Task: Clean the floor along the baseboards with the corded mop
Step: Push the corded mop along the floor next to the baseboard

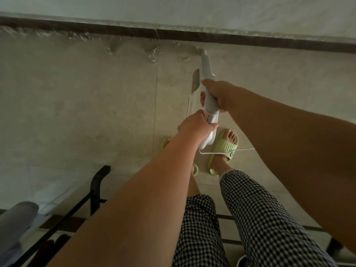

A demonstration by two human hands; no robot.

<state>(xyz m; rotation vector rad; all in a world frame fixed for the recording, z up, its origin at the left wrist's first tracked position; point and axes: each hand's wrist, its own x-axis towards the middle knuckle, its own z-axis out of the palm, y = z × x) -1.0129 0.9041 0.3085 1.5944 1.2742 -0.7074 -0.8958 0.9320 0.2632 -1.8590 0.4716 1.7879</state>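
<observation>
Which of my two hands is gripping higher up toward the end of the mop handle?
The left hand; it grips the mop handle nearer its cord end, while the right hand holds farther down.

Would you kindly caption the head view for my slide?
Both hands, left and right, grip the white mop, its tip near the dark baseboard.

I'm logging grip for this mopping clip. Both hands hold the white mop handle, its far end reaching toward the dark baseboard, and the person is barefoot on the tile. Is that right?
Not quite. The head view shows pale green slide sandals on the feet, not bare feet. The rest holds: left hand and right hand both grip the white mop handle, whose far end reaches toward the dark baseboard.
</observation>
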